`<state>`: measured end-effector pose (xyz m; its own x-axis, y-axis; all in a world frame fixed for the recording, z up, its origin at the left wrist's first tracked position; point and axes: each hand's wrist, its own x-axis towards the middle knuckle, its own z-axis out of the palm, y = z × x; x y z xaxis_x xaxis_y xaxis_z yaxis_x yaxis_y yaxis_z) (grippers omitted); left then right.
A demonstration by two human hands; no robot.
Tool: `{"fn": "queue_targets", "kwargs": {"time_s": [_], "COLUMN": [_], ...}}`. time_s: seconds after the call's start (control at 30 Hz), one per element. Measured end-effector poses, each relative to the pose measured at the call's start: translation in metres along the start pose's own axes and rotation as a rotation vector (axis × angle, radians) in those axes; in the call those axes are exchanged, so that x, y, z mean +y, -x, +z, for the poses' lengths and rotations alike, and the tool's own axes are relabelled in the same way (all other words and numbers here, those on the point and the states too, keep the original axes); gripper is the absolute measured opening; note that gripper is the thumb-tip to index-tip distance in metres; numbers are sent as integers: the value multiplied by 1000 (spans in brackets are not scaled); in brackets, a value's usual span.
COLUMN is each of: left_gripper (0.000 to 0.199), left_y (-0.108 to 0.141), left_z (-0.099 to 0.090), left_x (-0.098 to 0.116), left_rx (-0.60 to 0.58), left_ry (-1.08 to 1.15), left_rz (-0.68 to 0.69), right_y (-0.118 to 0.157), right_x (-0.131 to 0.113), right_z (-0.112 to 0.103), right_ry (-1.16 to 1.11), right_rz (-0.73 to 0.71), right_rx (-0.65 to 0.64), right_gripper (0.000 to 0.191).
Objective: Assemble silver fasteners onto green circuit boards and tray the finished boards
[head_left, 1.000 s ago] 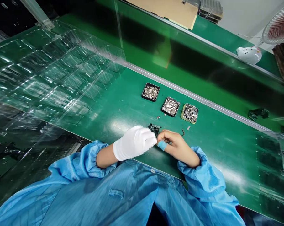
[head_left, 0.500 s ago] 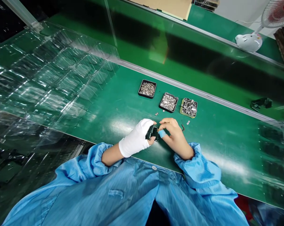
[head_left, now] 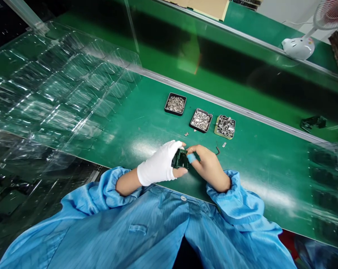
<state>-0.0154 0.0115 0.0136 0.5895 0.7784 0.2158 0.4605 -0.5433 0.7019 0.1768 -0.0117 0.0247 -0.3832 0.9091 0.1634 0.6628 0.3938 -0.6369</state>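
Two-handed, holding a small dark green part (head_left: pixel 180 159) over the green table (head_left: pixel 146 112) in the white-gloved left hand (head_left: pixel 159 163), thumb and fingers (head_left: pixel 175 146) open just as wide as the part, and touching its right edge with the bent fingers of the bare right hand (head_left: pixel 208 166), too tiny to tell if pinching anything. Farther out than the fingers, three little trays (head_left: pixel 197 129) of shiny metal bits (head_left: pixel 175 103), with a bent dark red stick (head_left: pixel 218 150) nearer to the right hand. Off to the left of the fingers, big clear plastic trays (head_left: pixel 74 86).
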Motion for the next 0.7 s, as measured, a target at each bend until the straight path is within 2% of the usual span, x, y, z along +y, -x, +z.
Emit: {"fn": "queue_targets", "kwargs": {"time_s": [0.1,0.13,0.33,0.43,0.5,0.63,0.7], "left_gripper": [14,10,13,13,12,43,59], "left_y": [-7,-9,-15,-16,-15,-5,2], "left_z": [-10,-11,-8,-8,-11,-18,-16], "left_x": [6,7,12,9,5,-5,-6], "left_rx": [-71,-88,-93,-86,-51,93,91], "left_ry": [-153,-219,-410,-394,-301,-64,-67], "left_rz": [-27,-22,30,10,-14,-57,-20], "right_y": [-1,-1,-2,-4,-5,-1,5], "right_x": [-6,-7,-12,-13,-11,6,18], "right_z": [0,1,6,6,5,-3,-10], "right_ry": [115,147,202,203,176,86,98], "right_rz": [6,3,-27,-11,49,214,227], "right_rx": [-38,-48,-61,-52,-30,18,7], "right_gripper": [15,17,23,22,18,11,14]}}
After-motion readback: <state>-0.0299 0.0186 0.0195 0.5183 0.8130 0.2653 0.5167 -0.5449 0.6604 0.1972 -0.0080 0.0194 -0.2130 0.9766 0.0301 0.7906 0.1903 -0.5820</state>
